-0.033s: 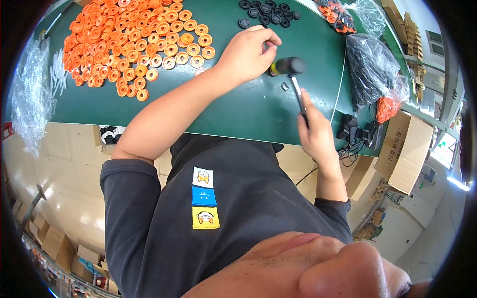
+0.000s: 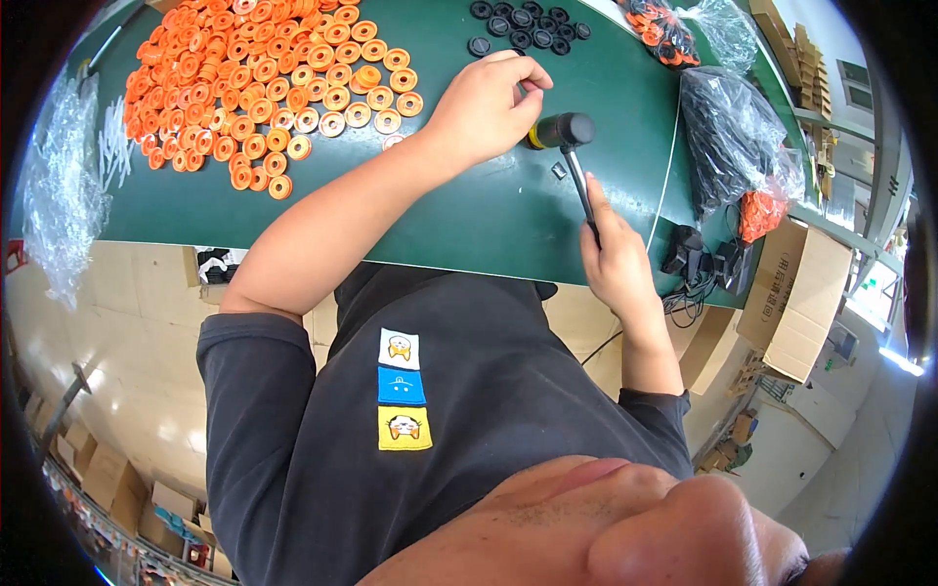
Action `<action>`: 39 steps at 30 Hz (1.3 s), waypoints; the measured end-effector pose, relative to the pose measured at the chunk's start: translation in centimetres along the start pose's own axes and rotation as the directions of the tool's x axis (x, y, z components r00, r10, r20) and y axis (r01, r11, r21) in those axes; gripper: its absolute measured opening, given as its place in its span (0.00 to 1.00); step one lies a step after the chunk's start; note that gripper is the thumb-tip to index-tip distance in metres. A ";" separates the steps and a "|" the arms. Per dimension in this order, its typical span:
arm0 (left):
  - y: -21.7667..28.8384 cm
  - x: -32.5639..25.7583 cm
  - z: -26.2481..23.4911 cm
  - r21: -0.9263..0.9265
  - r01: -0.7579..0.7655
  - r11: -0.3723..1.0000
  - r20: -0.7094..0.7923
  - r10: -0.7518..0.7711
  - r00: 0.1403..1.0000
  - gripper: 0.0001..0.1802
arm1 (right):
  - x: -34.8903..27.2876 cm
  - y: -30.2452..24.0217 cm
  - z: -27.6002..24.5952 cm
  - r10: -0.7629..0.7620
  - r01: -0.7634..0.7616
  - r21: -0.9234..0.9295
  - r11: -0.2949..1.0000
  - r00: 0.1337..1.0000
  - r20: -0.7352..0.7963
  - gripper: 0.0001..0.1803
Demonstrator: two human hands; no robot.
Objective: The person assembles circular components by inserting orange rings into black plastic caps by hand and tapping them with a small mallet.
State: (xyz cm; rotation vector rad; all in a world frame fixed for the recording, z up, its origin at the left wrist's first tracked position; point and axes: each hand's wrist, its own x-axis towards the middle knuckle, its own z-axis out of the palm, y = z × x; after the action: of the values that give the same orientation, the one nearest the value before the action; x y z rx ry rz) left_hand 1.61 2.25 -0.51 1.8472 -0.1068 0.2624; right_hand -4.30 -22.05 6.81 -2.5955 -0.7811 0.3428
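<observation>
My right hand (image 2: pixel 618 249) is closed round the handle of a mallet (image 2: pixel 567 130) with a black head, a yellow far end and a dark, partly shiny handle. The mallet's head is just right of my left hand (image 2: pixel 493 105), its yellow end close to the curled fingers. The left hand is bent over the green table (image 2: pixel 469 210); what its fingers hold, if anything, is hidden from above. A small dark piece with a shiny edge (image 2: pixel 559 170) lies below the mallet head. Left of my left hand spreads a big pile of orange ring-shaped wheels (image 2: pixel 254 93).
Several black round caps (image 2: pixel 532 27) lie beyond my left hand. At right are a grey plastic bag (image 2: pixel 733 132), a bag of orange and black parts (image 2: pixel 664 31), black adapters with cables (image 2: pixel 689 254) and a cardboard box (image 2: pixel 796 298). Clear plastic wrap (image 2: pixel 63 186) hangs at the left edge.
The mallet head has moved very slightly left and its blur has gone. My right hand has shifted a little left with it. The left hand has stayed in place.
</observation>
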 end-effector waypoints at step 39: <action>0.0 -1.2 0.8 0.319 -0.333 0.888 0.326 0.227 0.918 0.31 | -0.4 6.0 3.2 0.372 -0.205 0.680 0.704 0.922 -0.107 0.28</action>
State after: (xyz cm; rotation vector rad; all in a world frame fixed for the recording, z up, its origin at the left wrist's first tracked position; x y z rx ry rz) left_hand 0.56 1.47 -1.02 2.2380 -0.5635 0.2319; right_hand -2.90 -25.84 1.35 -2.0054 -0.1010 0.3159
